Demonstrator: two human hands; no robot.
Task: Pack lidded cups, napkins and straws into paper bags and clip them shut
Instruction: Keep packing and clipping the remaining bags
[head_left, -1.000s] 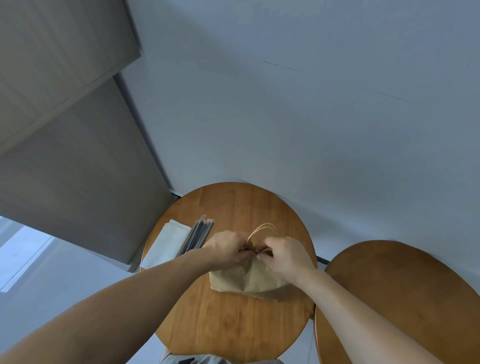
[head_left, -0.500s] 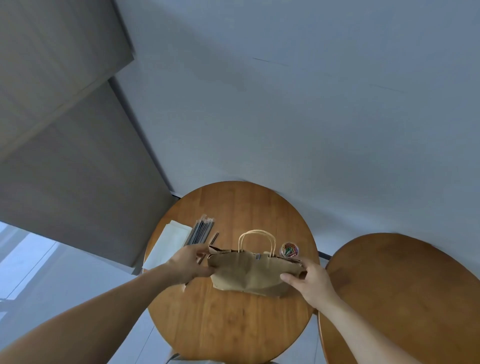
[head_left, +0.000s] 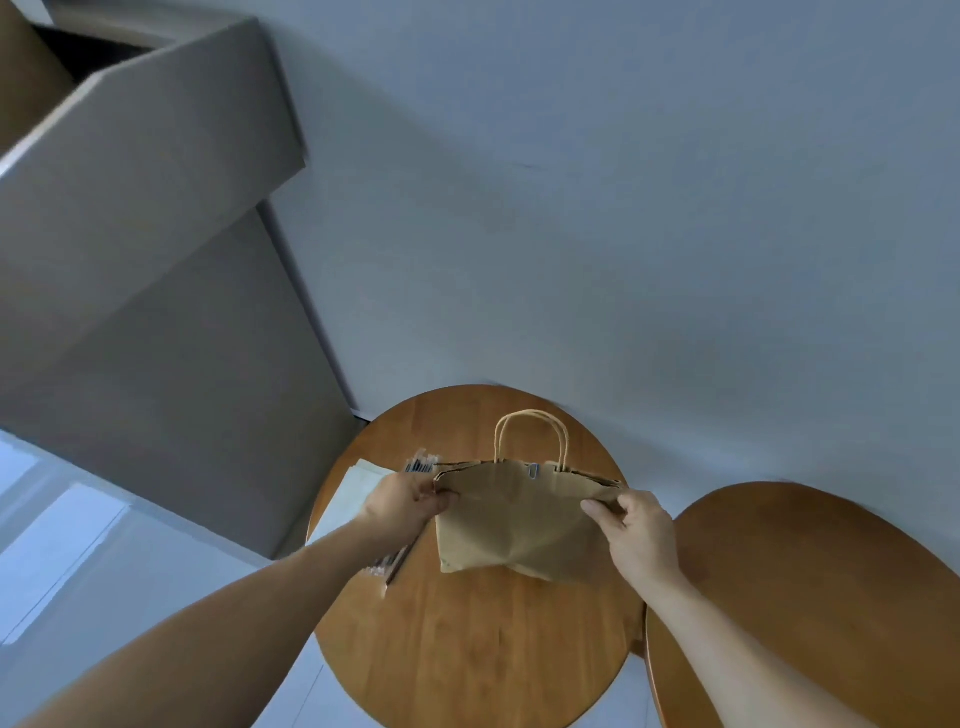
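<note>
The paper bag (head_left: 514, 519) is pinched at its two upper corners: the left corner is gripped between thumb and curled fingers of the left hand (head_left: 402, 501), and the right corner is nipped by the right hand (head_left: 636, 530), whose thumb is laid on the near face. The bag is held over the middle of the round wooden surface (head_left: 467, 649), its mouth drawn out flat between the hands (whether its base rests on the wood or hangs just clear cannot be told). It is judged to be light but not empty, since the lower half bulges and the kraft paper is creased into broad folds there. The paper is thin, matte and stiff enough to keep a crease, yet it would tear if pulled hard at the rim, so the corners or the twisted paper-cord handles (head_left: 530, 431), which stand up in twin loops, are the better places to be taken hold of. A small pale-blue clip (head_left: 533, 470) is seen on the top edge between the handle roots. Beside the left hand, a flat white stack of napkins (head_left: 343, 499) and a bundle of thin wrapped straws (head_left: 418, 464) are laid. A second wooden surface (head_left: 805, 597) of like grain is set at the right.
</note>
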